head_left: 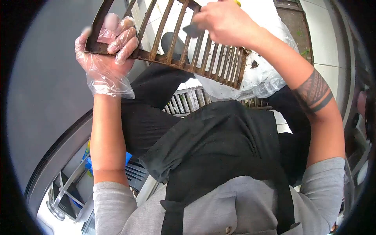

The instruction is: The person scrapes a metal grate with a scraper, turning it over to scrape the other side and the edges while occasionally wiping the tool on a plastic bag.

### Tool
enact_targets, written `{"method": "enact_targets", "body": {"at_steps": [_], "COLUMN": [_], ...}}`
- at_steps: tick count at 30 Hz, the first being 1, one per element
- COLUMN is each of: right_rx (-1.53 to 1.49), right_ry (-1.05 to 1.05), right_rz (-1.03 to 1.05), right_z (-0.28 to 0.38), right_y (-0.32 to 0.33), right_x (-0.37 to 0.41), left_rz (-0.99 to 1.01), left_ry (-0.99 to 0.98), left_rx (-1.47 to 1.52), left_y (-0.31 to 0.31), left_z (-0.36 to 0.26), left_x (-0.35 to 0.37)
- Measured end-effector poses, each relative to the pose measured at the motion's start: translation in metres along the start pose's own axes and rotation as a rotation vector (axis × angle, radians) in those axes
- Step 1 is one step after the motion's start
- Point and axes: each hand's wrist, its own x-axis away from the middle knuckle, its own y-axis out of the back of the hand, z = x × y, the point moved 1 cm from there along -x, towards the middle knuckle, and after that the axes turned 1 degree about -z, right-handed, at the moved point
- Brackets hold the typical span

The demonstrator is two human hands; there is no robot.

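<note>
One grate (169,62), long axis L-R, dipping R; L hand (105,60) clamped on it, R hand (223,20) gripping tool (192,31).

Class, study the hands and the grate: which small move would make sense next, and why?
Probably a short scrape with the dark-tipped tool along the nearest bar. The right hand already has the tool's tip at the bars, brown residue coats the metal grate, and the gloved left hand grips one end.
</note>
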Motion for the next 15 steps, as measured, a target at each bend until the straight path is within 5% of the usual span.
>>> {"method": "enact_targets", "body": {"at_steps": [4, 8, 11, 14, 15], "right_rx": [-0.121, -0.104, -0.213, -0.114, -0.115], "right_ry": [0.166, -0.029, 0.183, -0.062, -0.089], "right_rz": [-0.031, -0.096, -0.006, 0.049, -0.081], "right_z": [0.013, 0.001, 0.016, -0.031, -0.029], "right_y": [-0.007, -0.026, -0.017, -0.028, -0.005], "right_x": [0.017, 0.01, 0.015, -0.008, 0.002], "left_rz": [-0.041, -0.011, 0.035, 0.035, 0.026], "left_ry": [-0.017, -0.011, 0.001, 0.02, 0.026], "left_rx": [0.001, 0.025, 0.022, 0.026, 0.007], "left_y": [0.002, 0.001, 0.004, 0.0, -0.001], "left_z": [-0.002, 0.0, -0.001, -0.002, -0.002], "left_x": [0.002, 0.002, 0.001, -0.002, -0.001]}}
